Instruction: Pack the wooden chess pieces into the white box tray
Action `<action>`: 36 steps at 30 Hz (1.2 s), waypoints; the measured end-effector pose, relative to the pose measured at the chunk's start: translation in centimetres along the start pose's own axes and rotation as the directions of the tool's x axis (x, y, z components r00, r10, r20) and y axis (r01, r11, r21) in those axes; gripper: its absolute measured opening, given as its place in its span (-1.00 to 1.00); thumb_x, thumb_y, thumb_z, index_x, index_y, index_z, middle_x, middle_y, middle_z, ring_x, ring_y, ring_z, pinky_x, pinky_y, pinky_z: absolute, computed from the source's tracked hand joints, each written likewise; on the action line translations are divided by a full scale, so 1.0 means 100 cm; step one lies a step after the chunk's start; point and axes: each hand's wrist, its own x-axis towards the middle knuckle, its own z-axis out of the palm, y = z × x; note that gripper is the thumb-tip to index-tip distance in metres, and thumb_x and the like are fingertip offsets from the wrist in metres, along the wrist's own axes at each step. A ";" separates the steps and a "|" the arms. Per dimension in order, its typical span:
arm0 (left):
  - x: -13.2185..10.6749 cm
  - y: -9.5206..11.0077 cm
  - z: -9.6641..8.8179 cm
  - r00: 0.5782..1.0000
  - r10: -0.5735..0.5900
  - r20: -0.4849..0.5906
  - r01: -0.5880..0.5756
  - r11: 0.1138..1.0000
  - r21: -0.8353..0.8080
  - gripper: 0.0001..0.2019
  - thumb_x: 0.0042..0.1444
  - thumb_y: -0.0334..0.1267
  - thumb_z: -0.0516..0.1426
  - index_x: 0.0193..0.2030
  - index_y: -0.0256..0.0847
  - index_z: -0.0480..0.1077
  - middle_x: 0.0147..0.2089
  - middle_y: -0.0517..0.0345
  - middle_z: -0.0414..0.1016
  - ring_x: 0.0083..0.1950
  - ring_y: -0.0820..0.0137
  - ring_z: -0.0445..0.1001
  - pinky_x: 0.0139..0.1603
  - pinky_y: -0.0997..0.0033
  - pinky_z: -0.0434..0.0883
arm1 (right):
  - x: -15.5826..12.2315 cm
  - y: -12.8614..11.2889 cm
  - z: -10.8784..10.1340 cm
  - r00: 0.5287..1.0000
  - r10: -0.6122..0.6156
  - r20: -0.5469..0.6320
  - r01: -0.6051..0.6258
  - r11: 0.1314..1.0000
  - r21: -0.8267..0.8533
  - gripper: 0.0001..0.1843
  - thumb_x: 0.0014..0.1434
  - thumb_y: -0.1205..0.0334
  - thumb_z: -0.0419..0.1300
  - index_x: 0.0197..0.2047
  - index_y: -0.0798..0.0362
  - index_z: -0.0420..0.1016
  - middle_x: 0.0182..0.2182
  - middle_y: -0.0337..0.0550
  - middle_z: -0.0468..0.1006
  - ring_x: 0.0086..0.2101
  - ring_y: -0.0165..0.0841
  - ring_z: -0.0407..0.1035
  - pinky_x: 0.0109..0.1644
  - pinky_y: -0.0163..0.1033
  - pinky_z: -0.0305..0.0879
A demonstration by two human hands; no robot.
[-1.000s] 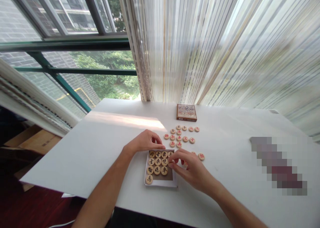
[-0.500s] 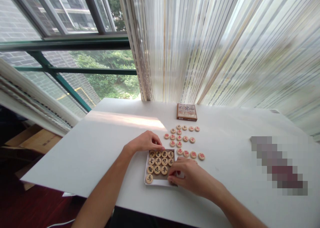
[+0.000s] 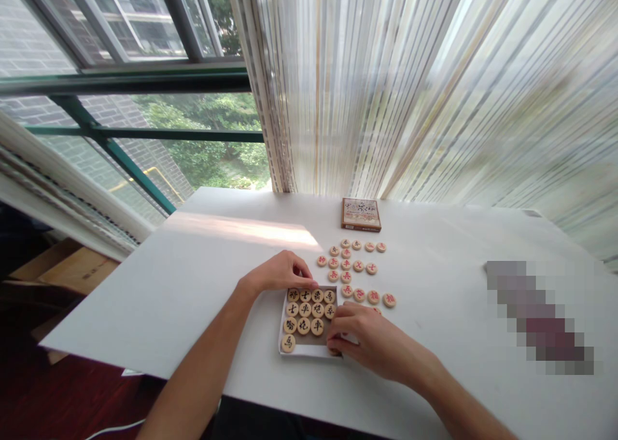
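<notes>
A shallow white box tray [image 3: 286,355] lies near the table's front edge with several round wooden chess pieces with black characters [image 3: 305,310] in rows inside. My left hand [image 3: 280,272] rests curled on the tray's far left corner, steadying it. My right hand [image 3: 367,341] sits at the tray's right edge, fingers pinched together over its lower right corner; what they hold is hidden. Several pieces with red characters [image 3: 346,265] lie loose on the table just beyond the tray.
A brown printed box lid [image 3: 360,214] lies further back by the curtain. The white table [image 3: 193,266] ends at the window on the left. A blurred patch covers something at the right [image 3: 538,314].
My right hand moved from the tray's upper right down to its lower right corner, leaving two more pieces in the right column. The left hand stayed put.
</notes>
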 end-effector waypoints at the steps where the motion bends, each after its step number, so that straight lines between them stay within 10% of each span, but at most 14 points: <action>1: 0.000 0.000 0.000 1.000 0.003 0.001 -0.003 1.000 0.003 -0.62 0.02 0.08 0.34 -0.31 -0.25 0.69 -0.38 0.03 0.67 -0.40 0.35 0.53 -0.46 0.50 0.33 | 0.000 0.000 -0.001 1.000 0.008 -0.011 -0.008 1.000 -0.003 -0.82 0.30 0.37 0.24 -0.24 -0.06 0.66 -0.24 -0.20 0.61 -0.22 -0.32 0.49 -0.09 -0.28 0.39; 13: 0.002 -0.001 0.004 0.992 0.076 -0.101 -0.069 0.995 0.066 -0.59 0.14 0.11 0.25 -0.38 -0.25 0.65 -0.47 0.13 0.59 -0.48 0.44 0.39 -0.50 0.50 0.24 | 0.003 0.027 -0.005 0.933 -0.021 -0.359 0.006 0.999 -0.042 -0.76 0.46 0.26 0.03 0.00 -0.07 0.52 -0.17 -0.09 0.60 -0.21 -0.26 0.50 -0.13 -0.20 0.41; 28: 0.013 -0.003 0.012 0.893 0.215 -0.395 -0.165 0.974 0.159 -0.72 0.23 -0.02 0.19 -0.24 -0.21 0.57 -0.29 0.11 0.60 -0.42 0.43 0.33 -0.36 0.44 0.32 | 0.006 0.040 -0.009 0.879 -0.056 -0.473 0.026 0.997 -0.070 -0.80 0.41 0.24 0.11 -0.02 -0.08 0.56 -0.20 -0.11 0.63 -0.20 -0.23 0.50 -0.08 -0.13 0.44; 31: 0.014 -0.004 0.013 0.888 0.230 -0.399 -0.177 0.970 0.166 -0.76 0.22 -0.06 0.21 -0.22 -0.20 0.56 -0.26 0.11 0.60 -0.39 0.43 0.38 -0.34 0.44 0.35 | 0.005 0.045 -0.018 0.816 0.014 -0.578 -0.044 0.998 -0.037 -0.81 0.37 0.15 0.15 -0.08 -0.09 0.60 -0.23 -0.13 0.65 -0.26 -0.25 0.51 -0.18 -0.17 0.47; 36: 0.015 -0.005 0.015 0.877 0.244 -0.414 -0.184 0.966 0.181 -0.81 0.22 -0.11 0.23 -0.21 -0.19 0.55 -0.22 0.13 0.60 -0.36 0.43 0.42 -0.31 0.45 0.38 | 0.001 0.075 -0.041 0.583 0.184 -0.791 -0.215 0.974 0.067 -0.72 0.31 0.01 0.20 -0.10 -0.01 0.63 -0.28 -0.09 0.67 -0.40 -0.28 0.47 -0.26 -0.17 0.44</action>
